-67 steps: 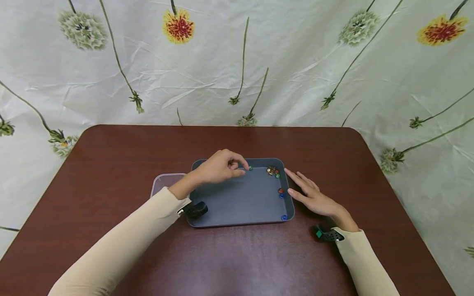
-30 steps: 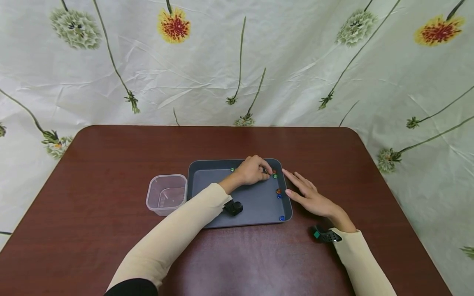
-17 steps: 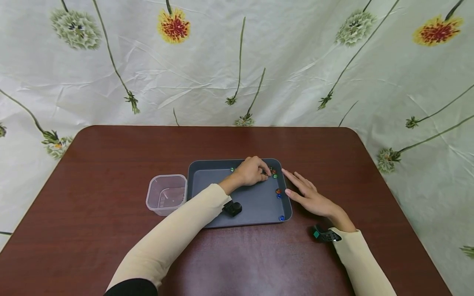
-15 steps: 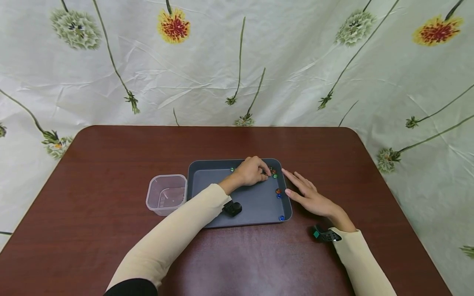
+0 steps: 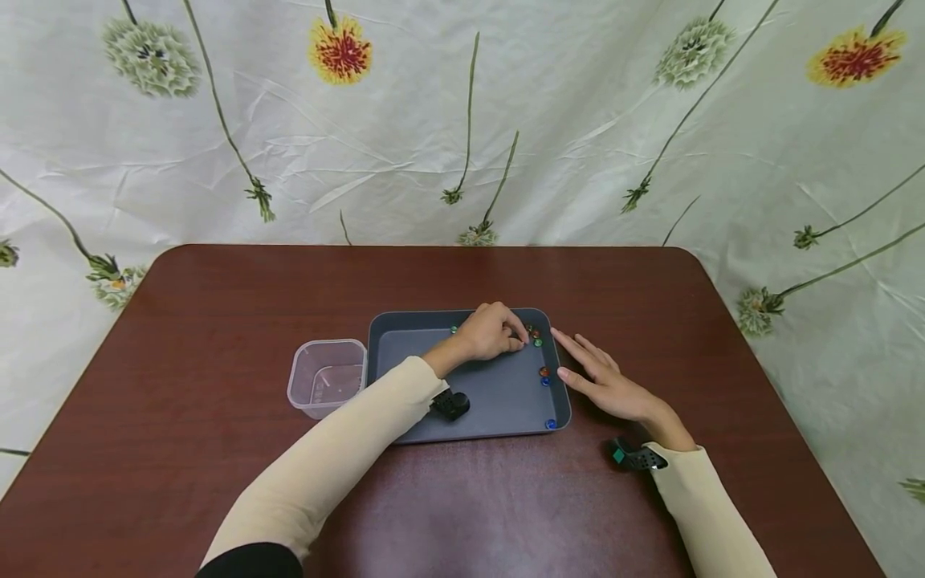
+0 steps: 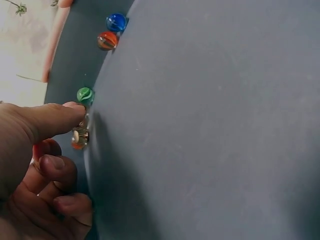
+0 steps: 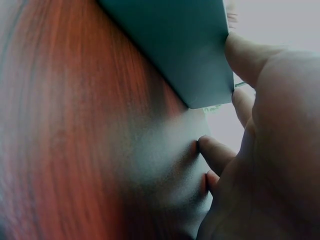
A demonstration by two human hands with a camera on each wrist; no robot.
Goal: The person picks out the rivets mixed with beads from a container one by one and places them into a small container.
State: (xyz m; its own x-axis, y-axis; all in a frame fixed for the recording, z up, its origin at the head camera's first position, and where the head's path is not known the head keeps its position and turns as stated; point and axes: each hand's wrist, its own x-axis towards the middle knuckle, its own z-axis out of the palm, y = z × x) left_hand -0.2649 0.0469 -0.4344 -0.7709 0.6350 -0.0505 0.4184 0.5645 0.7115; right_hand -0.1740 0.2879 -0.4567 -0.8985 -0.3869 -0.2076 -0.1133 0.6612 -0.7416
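In the head view my left hand (image 5: 487, 331) reaches down into the far right part of a grey-blue tray (image 5: 491, 401), fingers bent. The left wrist view has the thumb tip right at a cluster of glass marbles (image 6: 80, 137) along the tray's wall, beside a green marble (image 6: 85, 95); I cannot tell whether the fingers pinch one. Farther along lie an orange marble (image 6: 107, 41) and a blue marble (image 6: 116, 22). My right hand (image 5: 610, 385) has its fingers spread, with thumb and index fingertips against the tray's right end wall; the right wrist view has other fingertips on the table.
A clear plastic box (image 5: 327, 377) stands on the table (image 5: 217, 449) close to the tray's left side. Another blue marble (image 5: 551, 424) lies in the tray's near right corner, and a greenish marble (image 5: 454, 329) near the far wall. A flowered cloth (image 5: 405, 120) hangs behind.
From 2.2 to 1.0 seconds ago my left hand moved right across the tray to the marble cluster, uncovering the clear box. Since then both hands have stayed nearly still.
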